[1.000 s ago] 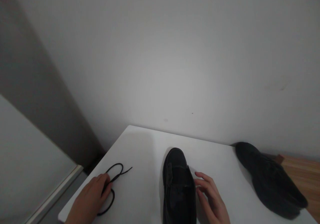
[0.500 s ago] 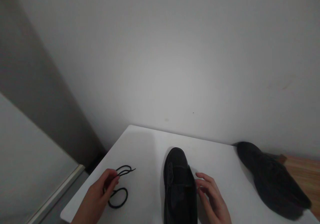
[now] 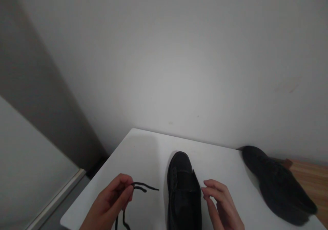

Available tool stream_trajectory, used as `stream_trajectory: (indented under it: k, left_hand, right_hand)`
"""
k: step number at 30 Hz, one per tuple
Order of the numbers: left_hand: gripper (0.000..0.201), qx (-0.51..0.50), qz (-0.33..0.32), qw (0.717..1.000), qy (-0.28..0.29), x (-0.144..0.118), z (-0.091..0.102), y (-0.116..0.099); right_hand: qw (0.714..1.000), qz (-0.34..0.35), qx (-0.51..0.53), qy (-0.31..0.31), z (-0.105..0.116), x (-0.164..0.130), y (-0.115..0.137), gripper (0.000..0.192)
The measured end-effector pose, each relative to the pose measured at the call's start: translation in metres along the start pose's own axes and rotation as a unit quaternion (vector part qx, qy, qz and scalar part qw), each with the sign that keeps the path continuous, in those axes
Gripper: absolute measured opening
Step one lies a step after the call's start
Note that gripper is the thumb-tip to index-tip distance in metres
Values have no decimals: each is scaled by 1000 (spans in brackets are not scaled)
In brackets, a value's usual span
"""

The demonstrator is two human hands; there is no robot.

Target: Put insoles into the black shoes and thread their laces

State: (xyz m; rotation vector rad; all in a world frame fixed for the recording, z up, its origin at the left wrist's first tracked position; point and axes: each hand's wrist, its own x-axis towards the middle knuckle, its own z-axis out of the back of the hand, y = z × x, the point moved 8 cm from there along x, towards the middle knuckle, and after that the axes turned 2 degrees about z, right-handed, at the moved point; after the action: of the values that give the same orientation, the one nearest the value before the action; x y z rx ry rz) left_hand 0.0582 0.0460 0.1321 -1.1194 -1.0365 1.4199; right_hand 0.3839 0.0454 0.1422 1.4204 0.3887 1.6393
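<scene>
Pinched between the thumb and fingers of my left hand (image 3: 112,200) is a black shoelace (image 3: 146,185). Two of its ends point right toward the shoe, and the rest hangs below the hand, out of the bottom of the view. A black shoe (image 3: 183,189) without lacing stands on the white table, toe pointing away from me, its tongue and opening showing. Just right of its side flap is my right hand (image 3: 221,202), fingers curved and apart, with nothing visible in them. Whether a fingertip touches the shoe I cannot tell.
A second dark shoe (image 3: 276,185) rests at the right on the white table (image 3: 143,154), near a wood-grained surface (image 3: 310,182). A pale wall (image 3: 179,69) rises directly behind the table's back edge. At the left is a white panel (image 3: 33,161).
My left hand has moved right, carrying the shoelace closer to the shoe; its loop has lifted off the table. My right hand has shifted slightly to the right.
</scene>
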Motion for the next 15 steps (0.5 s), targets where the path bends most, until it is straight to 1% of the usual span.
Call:
stream_trajectory:
  k: [1, 3, 4, 6, 9, 12, 15]
  left_hand:
    - [39, -4, 5, 1000, 7, -2, -6, -3]
    - [39, -3, 3, 1000, 20, -5, -19, -11]
    - [39, 5, -3, 999, 32, -5, -26, -16]
    - [38, 31, -27, 998, 58, -7, -39, -25]
    - [35, 57, -54, 994, 79, -7, -53, -32]
    - [33, 66, -65, 992, 85, -6, -58, -31]
    - [34, 67, -64, 991, 92, -5, -58, -25]
  right_hand:
    - [999, 22, 4, 22, -4, 5, 12, 17]
    - [993, 77, 0, 91, -17, 14, 37, 24]
    - [986, 109, -12, 129, -24, 18, 48, 28]
    - [967, 176, -62, 172, -35, 25, 70, 31]
    - [930, 275, -145, 194, -45, 32, 94, 25]
    - [894, 351, -195, 201, -47, 36, 112, 35]
    - [861, 402, -232, 207, -41, 41, 129, 44]
